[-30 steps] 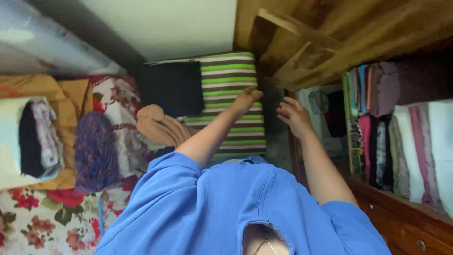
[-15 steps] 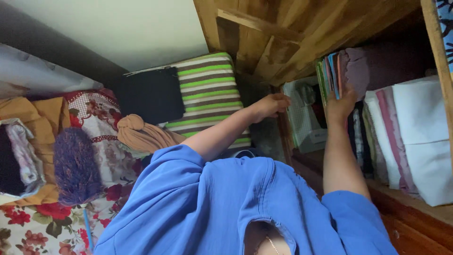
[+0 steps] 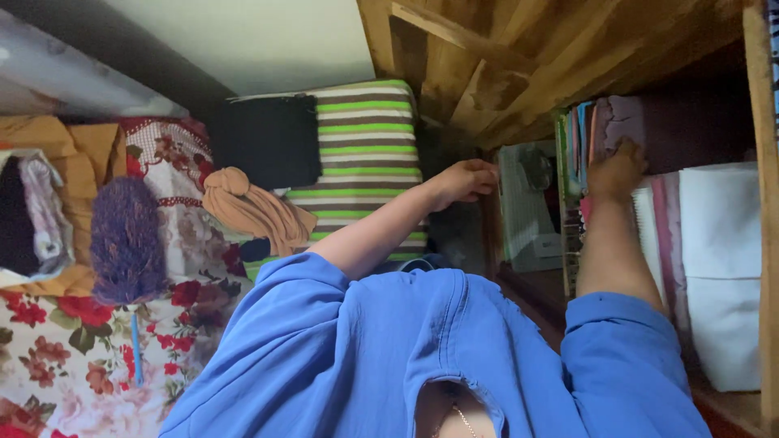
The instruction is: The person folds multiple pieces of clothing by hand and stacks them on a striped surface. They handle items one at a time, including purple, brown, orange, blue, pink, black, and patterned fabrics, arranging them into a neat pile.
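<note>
Folded cloths (image 3: 613, 122) stand on edge inside a wooden wardrobe (image 3: 519, 57), packed side by side on a shelf at the right of the view. The right hand (image 3: 618, 169) rests on this stack, fingers curled over the edges of a mauve piece; whether it pinches one piece or only presses against them cannot be told. The left hand (image 3: 466, 178) sits loosely closed at the wardrobe frame, fingers bent toward the wood, with nothing visibly held. By judgement, the cloths are soft, light and limp: a piece pulled by one corner is likely to unfold and drag its neighbours, so hold is best taken across the folded edge with the whole hand. The shelf also holds white folded linen (image 3: 722, 243), just beside the coloured stack, and a pale net bag (image 3: 527, 203) in the compartment nearer the frame; its contents are unclear. Well apart, at the left, a bed with a floral sheet (image 3: 57, 357) carries a striped pillow (image 3: 369, 154), a black folded cloth (image 3: 272, 142), a tan knotted garment (image 3: 247, 207), a purple woolly item (image 3: 126, 239) and an orange cloth (image 3: 81, 162).
</note>
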